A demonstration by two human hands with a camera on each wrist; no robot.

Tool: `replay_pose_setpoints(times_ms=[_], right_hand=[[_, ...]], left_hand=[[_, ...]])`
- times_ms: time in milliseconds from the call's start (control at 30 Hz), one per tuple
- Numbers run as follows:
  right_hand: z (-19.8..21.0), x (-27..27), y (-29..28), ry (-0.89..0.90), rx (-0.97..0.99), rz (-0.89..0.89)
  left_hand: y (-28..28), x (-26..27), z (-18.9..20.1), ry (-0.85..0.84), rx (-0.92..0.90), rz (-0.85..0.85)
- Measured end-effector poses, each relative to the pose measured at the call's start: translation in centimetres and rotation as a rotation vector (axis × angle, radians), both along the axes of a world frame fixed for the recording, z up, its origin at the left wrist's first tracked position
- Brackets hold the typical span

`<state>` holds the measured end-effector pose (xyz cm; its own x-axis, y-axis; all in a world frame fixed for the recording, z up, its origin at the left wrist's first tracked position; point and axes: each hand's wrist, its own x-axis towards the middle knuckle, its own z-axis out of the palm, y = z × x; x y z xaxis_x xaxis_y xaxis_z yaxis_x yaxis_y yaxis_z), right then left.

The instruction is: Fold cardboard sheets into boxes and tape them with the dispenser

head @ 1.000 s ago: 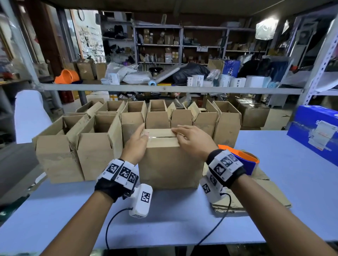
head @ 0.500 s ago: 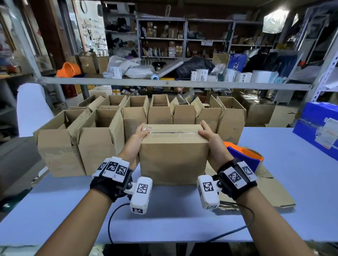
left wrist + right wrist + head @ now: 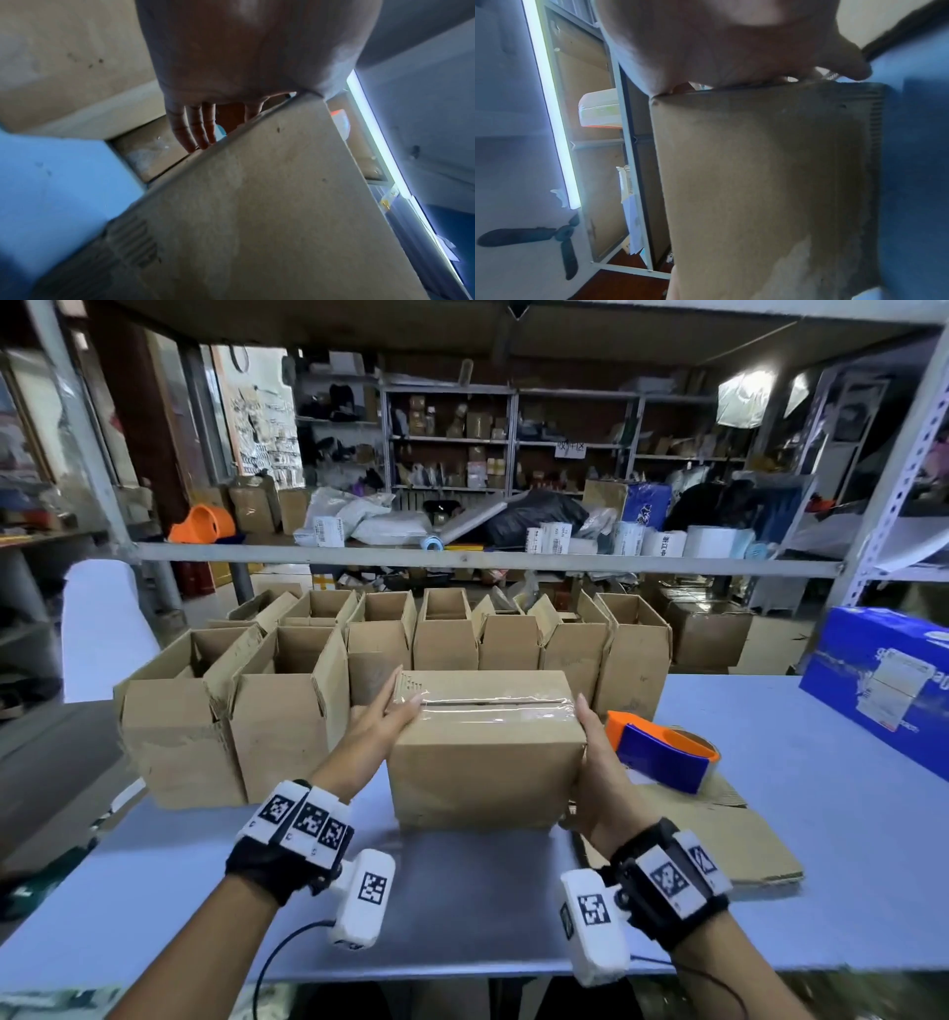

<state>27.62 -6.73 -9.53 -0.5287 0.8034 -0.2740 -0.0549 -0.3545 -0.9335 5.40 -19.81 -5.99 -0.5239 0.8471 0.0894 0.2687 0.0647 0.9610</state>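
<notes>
A closed brown cardboard box [image 3: 482,762] stands in the middle of the blue table [image 3: 462,891], with a clear tape strip [image 3: 493,703] along its top seam. My left hand [image 3: 382,719] presses flat on the box's left side, fingers straight and thumb lying on the top edge. My right hand [image 3: 595,752] lies flat against the right side, its fingers hidden behind the box. In the left wrist view straight fingers [image 3: 195,130] run along the box [image 3: 257,203]. The orange and blue tape dispenser [image 3: 660,752] sits just right of the box on flat cardboard sheets [image 3: 719,839].
Open-topped folded boxes [image 3: 287,711] stand left of the taped one, and a further row [image 3: 447,629] lines the table's far edge. A blue carton [image 3: 883,680] lies at the far right. A grey shelf rail [image 3: 462,557] crosses above the back.
Both hands have slid off the taped top seam to the box's left and right sides. The box now sits slightly nearer to me, with more of its top showing.
</notes>
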Motion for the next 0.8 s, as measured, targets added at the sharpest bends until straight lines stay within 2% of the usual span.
replay_pose_setpoints(times_ms=[67, 167, 267, 367, 500, 567, 700, 800], right_hand=[[-0.8, 0.6, -0.9, -0.002, -0.015, -0.023], [-0.6, 1.0, -2.4, 0.131, 0.046, -0.007], [0.8, 0.8, -2.9, 0.322, 0.199, -0.059], [2.3, 1.0, -3.6, 0.405, 0.443, -0.094], [0.9, 0.0, -5.6, 0.256, 0.641, 0.039], [-0.6, -0.7, -6.3, 0.230, 0.652, 0.076], [-1.7, -1.1, -6.8, 0.172, 0.637, 0.123], [-2.6, -1.3, -6.6, 0.114, 0.680, 0.140]], left_hand=[[-1.4, 0.3, 0.1, 0.086, 0.004, -0.025], [-3.0, 0.5, 0.8, 0.143, 0.079, -0.019], [-3.9, -0.1, 0.4, 0.170, 0.132, -0.028], [-3.9, -0.2, -1.5, 0.194, 0.109, -0.060], [-3.4, 0.7, -4.8, 0.151, 0.039, -0.079], [-3.5, 1.2, -6.0, 0.137, 0.058, -0.095], [-4.3, 1.7, -6.2, 0.138, 0.067, -0.124], [-5.4, 2.0, -5.8, 0.200, 0.035, -0.147]])
